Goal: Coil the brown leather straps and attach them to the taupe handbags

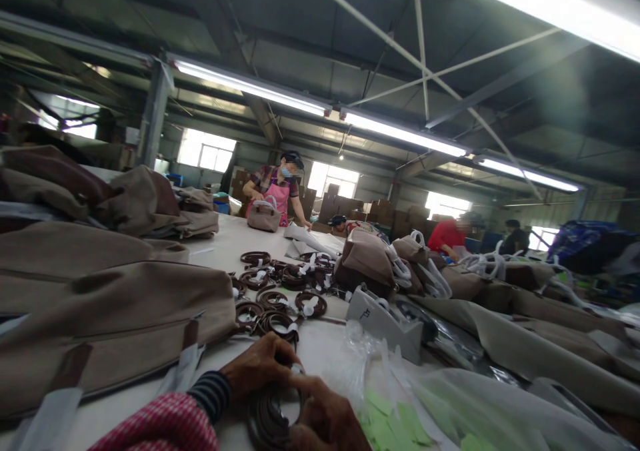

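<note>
A dark brown coiled strap [267, 419] is between my two hands at the table's near edge, with a bit of white at its top. My left hand [263, 366], in a striped cuff and a red checked sleeve, pinches the coil from above left. From the right, my right hand [330, 414] is closed on it with curled fingers; blur hides part of the grip. Just beyond lie several more coiled brown straps [274, 301], many with white wrapping on them. To the left, a taupe bag [150, 318] lies flat with brown tabs wrapped in white.
A grey tape dispenser [385, 324] stands right of the coils. Green slips [395, 418] and clear plastic [357, 351] lie near my right hand. Taupe bags [367, 261] are piled on both sides. Across the white table [227, 238], a person in a pink apron [276, 201] handles a bag [264, 216].
</note>
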A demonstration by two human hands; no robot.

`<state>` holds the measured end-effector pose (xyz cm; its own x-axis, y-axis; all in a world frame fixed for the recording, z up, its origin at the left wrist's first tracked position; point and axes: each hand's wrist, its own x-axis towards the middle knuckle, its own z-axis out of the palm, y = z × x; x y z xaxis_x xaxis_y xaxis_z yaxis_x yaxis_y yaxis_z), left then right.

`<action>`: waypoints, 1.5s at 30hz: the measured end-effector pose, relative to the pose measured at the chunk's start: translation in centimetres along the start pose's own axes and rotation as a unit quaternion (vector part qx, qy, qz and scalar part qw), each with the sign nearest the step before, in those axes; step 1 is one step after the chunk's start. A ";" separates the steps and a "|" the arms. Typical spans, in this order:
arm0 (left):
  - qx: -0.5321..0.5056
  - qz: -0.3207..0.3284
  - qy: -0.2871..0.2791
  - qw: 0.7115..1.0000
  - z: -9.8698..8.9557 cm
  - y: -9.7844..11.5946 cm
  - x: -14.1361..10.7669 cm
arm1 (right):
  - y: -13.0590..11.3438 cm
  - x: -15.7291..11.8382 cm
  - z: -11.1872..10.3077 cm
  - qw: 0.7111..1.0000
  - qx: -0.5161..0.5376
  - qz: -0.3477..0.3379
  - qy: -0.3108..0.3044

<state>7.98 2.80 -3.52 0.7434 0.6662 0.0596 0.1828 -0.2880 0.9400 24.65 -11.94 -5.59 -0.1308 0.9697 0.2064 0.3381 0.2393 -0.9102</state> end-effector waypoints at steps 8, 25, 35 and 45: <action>-0.035 -0.012 -0.015 0.999 -0.2 -0.5 0.4 | -10.7 11.5 -9.8 0.982 0.002 -0.036 0.187; -0.081 0.041 -0.009 0.996 -2.5 2.8 -0.3 | -2.9 6.9 -4.3 0.996 -0.018 0.019 -0.089; -0.208 0.047 -0.004 0.977 -4.2 3.2 -0.9 | -4.2 6.7 -4.6 0.999 0.005 0.031 -0.017; -0.180 -0.015 0.087 0.980 -4.9 2.6 -0.7 | -2.5 6.0 -4.5 0.990 0.108 0.048 0.074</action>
<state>4.78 5.00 0.52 0.6141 0.7872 0.0568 -0.0596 -0.0255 0.9979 27.25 -6.46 -0.47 0.0349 0.9878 0.1515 0.1332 0.1457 -0.9803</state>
